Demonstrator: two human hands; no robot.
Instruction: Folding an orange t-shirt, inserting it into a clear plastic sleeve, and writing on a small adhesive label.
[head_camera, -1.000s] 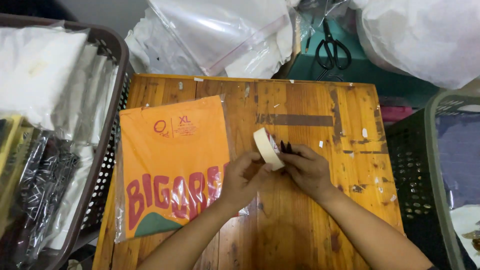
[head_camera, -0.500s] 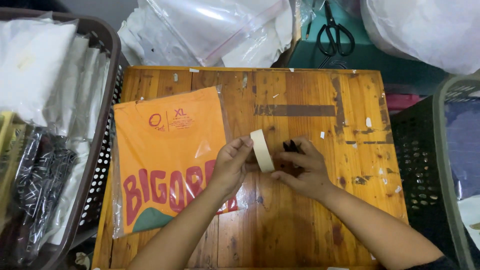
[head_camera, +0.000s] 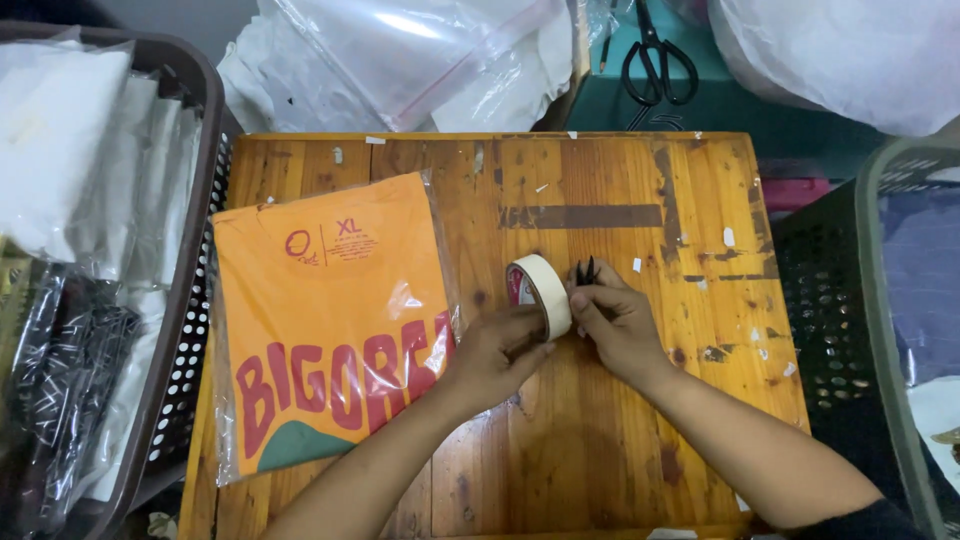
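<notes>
My left hand (head_camera: 497, 352) steadies the cream roll of masking tape (head_camera: 540, 293) on edge over the wooden table (head_camera: 620, 170); my right hand (head_camera: 612, 318) pinches its rim, fingers closed. A loose grip could let the roll tip.

Bare tabletop (head_camera: 620, 170) beyond bagged shirt (head_camera: 330, 320)

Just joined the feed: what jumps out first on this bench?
The bright orange folded T-shirt in a clear plastic bag dominates the left half of the wooden table. Just right of it, near the table's middle, the left hand and right hand together hold a roll of pale tape on edge; small dark tips poke up behind the right hand's fingers. Black scissors lie on the teal surface beyond the table's far edge.
</notes>
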